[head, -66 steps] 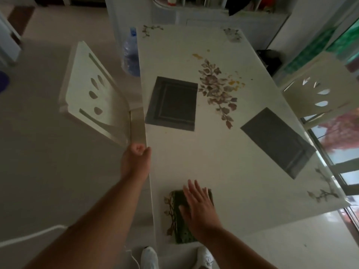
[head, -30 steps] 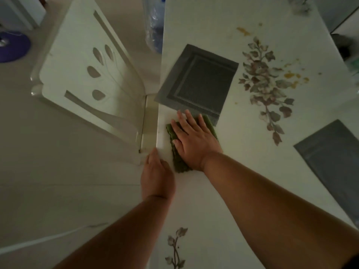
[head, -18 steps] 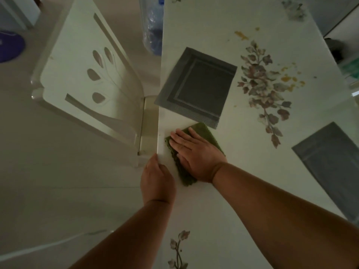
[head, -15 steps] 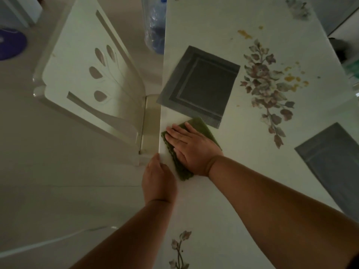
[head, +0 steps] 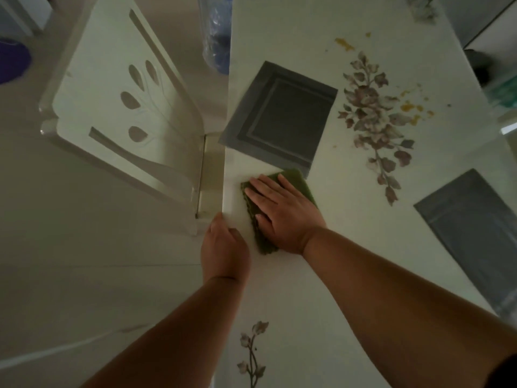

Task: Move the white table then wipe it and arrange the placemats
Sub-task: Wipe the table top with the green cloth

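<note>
Wiping stage of the task, seen from the head camera. The right hand (head: 282,212) lies flat, fingers straight and together, pressing a green cloth (head: 300,182) onto the white table (head: 349,247); the cloth shows past the fingertips and along the thumb side of the palm. The left hand (head: 225,247) rests on the table's edge just beside the cloth, its fingers bent over the rim; whether they close on the underside cannot be seen, so its grip cannot be told.

Progress, as a judgement: the table appears to stand where it is wanted, and wiping is under way but unfinished. Yellow smears (head: 411,107) lie well beyond the cloth, on the far side of the printed leaf spray (head: 375,119), and are not yet reached. Arranging is still to do: one grey placemat (head: 279,116) lies askew just ahead of the fingertips, its near corner almost touching the cloth, and a second placemat (head: 475,228) lies skewed well off to the little-finger side of the right hand.

Hard to make out: the light is dim, so faint marks on the tabletop would not show. The second placemat is cut by the frame edge. A white chair (head: 120,107) stands beyond the left hand, its seat under the table hidden. A blue water bottle (head: 216,32) beyond the chair is partly out of frame.
</note>
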